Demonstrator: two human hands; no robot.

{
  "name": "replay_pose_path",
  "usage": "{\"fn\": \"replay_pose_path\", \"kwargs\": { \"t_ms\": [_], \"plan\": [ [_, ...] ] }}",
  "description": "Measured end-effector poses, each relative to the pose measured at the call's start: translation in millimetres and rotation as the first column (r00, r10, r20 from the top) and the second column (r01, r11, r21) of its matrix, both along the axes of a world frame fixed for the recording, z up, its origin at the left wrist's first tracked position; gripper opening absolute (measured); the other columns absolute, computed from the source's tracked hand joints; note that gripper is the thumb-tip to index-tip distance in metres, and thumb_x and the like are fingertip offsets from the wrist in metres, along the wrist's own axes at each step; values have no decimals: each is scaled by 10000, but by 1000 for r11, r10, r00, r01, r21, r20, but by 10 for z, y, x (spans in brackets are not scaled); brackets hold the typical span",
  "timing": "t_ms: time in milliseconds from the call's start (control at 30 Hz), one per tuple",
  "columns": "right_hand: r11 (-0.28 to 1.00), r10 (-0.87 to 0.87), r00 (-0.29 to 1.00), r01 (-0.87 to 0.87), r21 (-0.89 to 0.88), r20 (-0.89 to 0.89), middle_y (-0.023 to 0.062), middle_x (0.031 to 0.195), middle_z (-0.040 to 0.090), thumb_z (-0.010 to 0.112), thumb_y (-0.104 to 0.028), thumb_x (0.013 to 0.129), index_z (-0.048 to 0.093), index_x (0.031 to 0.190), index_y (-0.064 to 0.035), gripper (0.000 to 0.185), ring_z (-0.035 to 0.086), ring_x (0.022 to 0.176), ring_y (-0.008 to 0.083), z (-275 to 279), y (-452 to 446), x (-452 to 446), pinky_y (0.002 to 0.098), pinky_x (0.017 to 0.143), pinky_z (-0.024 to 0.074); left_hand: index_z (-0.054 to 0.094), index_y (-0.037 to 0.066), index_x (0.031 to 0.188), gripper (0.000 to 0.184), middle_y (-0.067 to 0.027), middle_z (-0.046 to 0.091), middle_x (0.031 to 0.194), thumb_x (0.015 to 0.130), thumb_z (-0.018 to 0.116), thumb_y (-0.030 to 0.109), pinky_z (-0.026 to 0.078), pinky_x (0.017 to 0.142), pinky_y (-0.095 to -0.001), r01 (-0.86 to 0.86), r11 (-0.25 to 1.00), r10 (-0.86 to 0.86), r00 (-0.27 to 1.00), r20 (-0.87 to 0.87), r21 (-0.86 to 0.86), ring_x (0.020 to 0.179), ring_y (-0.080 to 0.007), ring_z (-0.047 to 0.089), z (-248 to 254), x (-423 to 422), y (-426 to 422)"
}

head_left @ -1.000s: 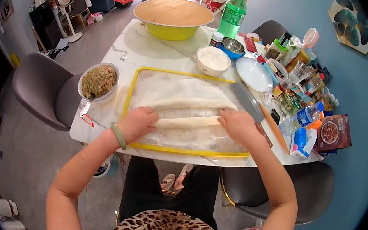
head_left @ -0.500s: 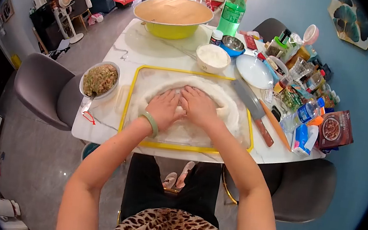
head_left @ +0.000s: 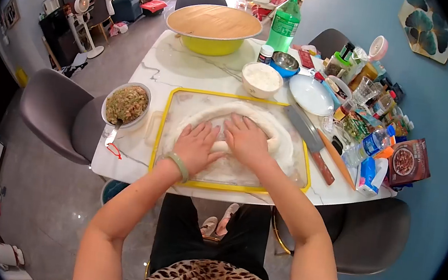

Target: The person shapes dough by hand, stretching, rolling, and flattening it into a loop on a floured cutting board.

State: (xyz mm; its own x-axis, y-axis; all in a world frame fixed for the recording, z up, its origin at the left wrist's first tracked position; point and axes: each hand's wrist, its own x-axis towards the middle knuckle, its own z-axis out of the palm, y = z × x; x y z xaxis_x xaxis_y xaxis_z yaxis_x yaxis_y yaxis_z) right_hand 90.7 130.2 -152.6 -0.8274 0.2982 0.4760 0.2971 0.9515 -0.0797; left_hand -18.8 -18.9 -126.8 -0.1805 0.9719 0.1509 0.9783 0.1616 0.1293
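Note:
A long white roll of dough (head_left: 239, 107) curves in a loop on the floured, yellow-edged mat (head_left: 168, 128). Palm down, my left hand (head_left: 195, 147) lies over the left part of the loop with its fingers spread. My right hand (head_left: 246, 140), also flat with fingers apart, rests over the dough just right of it. The two hands are close but apart, and they cover much of the near side of the roll. A green bangle (head_left: 178, 166) circles my left wrist.
Left of the mat is a bowl of filling (head_left: 127, 105). Beyond stand a bowl of flour (head_left: 262, 79), a large yellow basin (head_left: 211, 44) and a green bottle (head_left: 285, 24). A knife (head_left: 312, 139), rolling pin (head_left: 337, 160) and white plate (head_left: 311, 94) lie at the right, near crowded jars and bottles.
My hands moved from the two ends of the stretched dough strands to the middle, then slightly apart. The strands now form a rounded loop. The view has shifted slightly.

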Motion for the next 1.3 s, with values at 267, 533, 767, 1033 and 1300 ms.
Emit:
{"fn": "replay_pose_path", "kwargs": {
  "t_ms": [267,533,767,1033,1300],
  "plan": [
    [981,190,977,-187,-40,92,92,1283,495,573,-238,830,517,1239,-163,420,481,1144,336,131,-552,871,489,907,380,339,90,1377,660,-130,345,1421,839,567,397,184,1063,-541,128,992,-129,990,-59,-21,1311,-274,333,66,198,-769],
    [955,294,950,-288,-70,105,128,1053,583,494,-223,866,590,941,-86,183,555,979,329,223,323,17,423,795,454,429,54,1273,570,-132,470,1283,817,600,351,226,1031,-559,90,996,-88,994,-56,24,1221,-268,434,51,227,-59],
    [994,68,889,-22,-105,454,122,940,612,401,-272,909,586,881,-69,276,586,917,306,514,521,621,430,771,461,534,35,942,260,-146,560,890,759,649,180,451,765,-405,191,971,-210,969,128,144,896,-329,542,5,66,-107],
    [999,-7,939,-6,37,343,133,893,650,524,-224,863,584,879,-51,184,618,867,291,394,67,966,430,767,467,553,5,1006,395,-184,559,994,748,678,277,441,815,-416,222,975,-222,973,61,6,968,-338,538,265,-153,-431],
    [972,214,975,-219,-84,-56,159,1155,571,524,-220,849,590,1065,-25,298,547,1047,294,-74,39,130,393,891,433,415,-46,1257,607,-232,450,1294,830,601,344,342,999,-409,71,994,-77,994,73,84,1202,-344,432,-84,181,60]
  ]
}}
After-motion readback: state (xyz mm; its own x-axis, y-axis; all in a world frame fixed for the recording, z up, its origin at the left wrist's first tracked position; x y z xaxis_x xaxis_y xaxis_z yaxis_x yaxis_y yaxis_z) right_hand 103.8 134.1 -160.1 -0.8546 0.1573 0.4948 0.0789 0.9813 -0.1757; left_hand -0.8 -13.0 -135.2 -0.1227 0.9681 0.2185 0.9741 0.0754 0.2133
